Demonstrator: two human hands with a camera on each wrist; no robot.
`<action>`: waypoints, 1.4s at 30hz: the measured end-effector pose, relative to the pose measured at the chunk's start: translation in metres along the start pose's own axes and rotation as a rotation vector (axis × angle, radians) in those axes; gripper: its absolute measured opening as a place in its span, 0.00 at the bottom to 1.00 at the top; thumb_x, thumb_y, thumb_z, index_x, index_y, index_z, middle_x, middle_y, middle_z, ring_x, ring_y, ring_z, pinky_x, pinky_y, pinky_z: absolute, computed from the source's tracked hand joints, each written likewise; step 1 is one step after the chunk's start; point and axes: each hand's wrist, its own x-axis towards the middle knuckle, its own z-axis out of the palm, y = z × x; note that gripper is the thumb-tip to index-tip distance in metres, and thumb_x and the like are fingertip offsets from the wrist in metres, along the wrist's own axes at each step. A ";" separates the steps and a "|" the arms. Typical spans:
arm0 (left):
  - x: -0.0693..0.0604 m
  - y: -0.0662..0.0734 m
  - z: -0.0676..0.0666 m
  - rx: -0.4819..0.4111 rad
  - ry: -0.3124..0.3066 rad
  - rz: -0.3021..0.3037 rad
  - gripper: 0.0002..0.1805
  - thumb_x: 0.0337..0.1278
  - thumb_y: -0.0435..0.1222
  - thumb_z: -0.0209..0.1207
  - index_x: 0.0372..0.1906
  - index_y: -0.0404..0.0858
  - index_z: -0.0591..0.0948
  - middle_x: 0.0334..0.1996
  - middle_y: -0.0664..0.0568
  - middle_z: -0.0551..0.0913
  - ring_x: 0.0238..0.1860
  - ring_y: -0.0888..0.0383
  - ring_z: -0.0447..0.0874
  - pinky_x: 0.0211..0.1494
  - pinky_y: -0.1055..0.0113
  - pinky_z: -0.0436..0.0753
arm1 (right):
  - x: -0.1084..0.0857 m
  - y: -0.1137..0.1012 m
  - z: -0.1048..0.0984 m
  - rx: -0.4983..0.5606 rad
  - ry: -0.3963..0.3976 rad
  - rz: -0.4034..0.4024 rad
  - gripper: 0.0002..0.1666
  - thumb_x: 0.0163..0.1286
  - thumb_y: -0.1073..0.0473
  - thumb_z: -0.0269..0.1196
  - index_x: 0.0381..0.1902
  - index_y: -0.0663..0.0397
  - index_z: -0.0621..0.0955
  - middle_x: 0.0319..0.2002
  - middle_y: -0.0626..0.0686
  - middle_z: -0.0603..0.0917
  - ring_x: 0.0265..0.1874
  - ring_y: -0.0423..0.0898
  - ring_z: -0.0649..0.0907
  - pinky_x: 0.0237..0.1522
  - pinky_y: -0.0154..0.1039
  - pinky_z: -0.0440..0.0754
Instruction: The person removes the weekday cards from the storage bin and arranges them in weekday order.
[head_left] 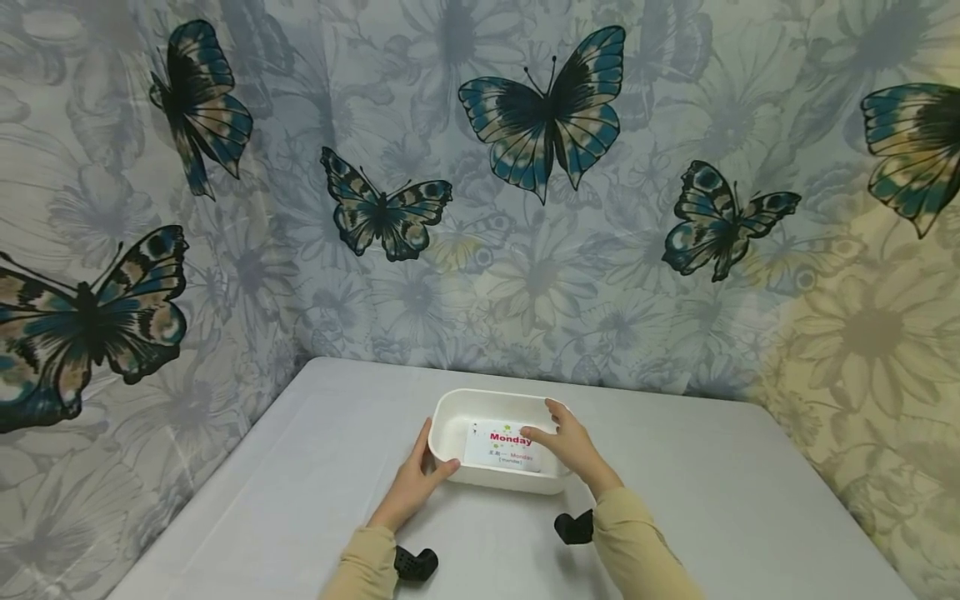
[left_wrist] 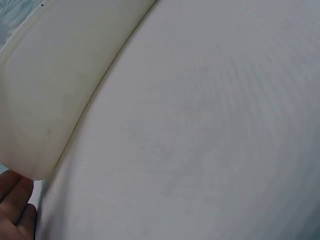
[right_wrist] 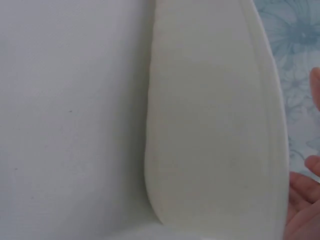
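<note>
A white plastic box with rounded corners stands on the table. Inside lies a white card printed "Monday" in red, with smaller lettering below. My left hand holds the box's near left corner, thumb at the front rim and fingers along the left side; the left wrist view catches only some fingers beside the box's end. Over the box's right end is my right hand, its thumb and fingers spread apart, the thumb tip above the card's right part. Whether the thumb touches the card, I cannot tell.
A white cloth covers the table. Behind it hangs a floral backdrop with large butterflies. Black devices sit at the left wrist and the right wrist.
</note>
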 end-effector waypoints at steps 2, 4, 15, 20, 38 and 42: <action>-0.004 0.009 -0.002 0.002 0.008 0.009 0.49 0.55 0.45 0.63 0.74 0.44 0.45 0.70 0.40 0.50 0.68 0.42 0.47 0.66 0.45 0.51 | 0.003 -0.002 0.002 -0.009 0.006 0.015 0.49 0.58 0.49 0.68 0.66 0.71 0.59 0.63 0.71 0.62 0.61 0.67 0.64 0.58 0.58 0.65; -0.008 0.017 -0.005 0.005 0.014 0.010 0.50 0.54 0.46 0.63 0.73 0.42 0.45 0.70 0.39 0.51 0.68 0.41 0.48 0.66 0.45 0.52 | 0.005 -0.003 0.004 -0.017 0.005 0.020 0.49 0.57 0.50 0.68 0.66 0.71 0.60 0.63 0.71 0.63 0.60 0.67 0.64 0.58 0.59 0.65; -0.013 0.025 -0.001 -0.024 -0.002 0.003 0.49 0.55 0.45 0.63 0.73 0.41 0.45 0.70 0.39 0.50 0.69 0.42 0.45 0.67 0.45 0.49 | 0.013 0.004 0.016 0.032 -0.043 0.077 0.50 0.56 0.55 0.70 0.65 0.76 0.57 0.63 0.73 0.61 0.61 0.68 0.63 0.60 0.57 0.63; -0.013 0.027 0.000 -0.038 -0.023 0.002 0.49 0.57 0.44 0.61 0.74 0.43 0.43 0.71 0.41 0.47 0.70 0.43 0.42 0.67 0.45 0.48 | 0.017 0.004 0.019 0.004 -0.046 0.123 0.51 0.56 0.53 0.69 0.64 0.79 0.57 0.61 0.75 0.61 0.60 0.68 0.62 0.60 0.57 0.62; 0.002 -0.009 0.004 -0.003 0.000 -0.005 0.49 0.55 0.48 0.62 0.74 0.53 0.42 0.71 0.45 0.49 0.69 0.45 0.45 0.67 0.44 0.49 | 0.025 0.014 0.028 0.041 0.009 0.218 0.52 0.46 0.56 0.75 0.57 0.84 0.62 0.54 0.74 0.70 0.52 0.62 0.70 0.59 0.53 0.64; 0.003 -0.010 0.003 0.002 -0.002 -0.005 0.49 0.55 0.49 0.61 0.73 0.56 0.42 0.71 0.48 0.48 0.70 0.47 0.44 0.67 0.46 0.49 | 0.028 0.015 0.030 -0.024 -0.001 0.224 0.54 0.40 0.56 0.78 0.57 0.82 0.64 0.50 0.71 0.73 0.46 0.57 0.73 0.57 0.52 0.67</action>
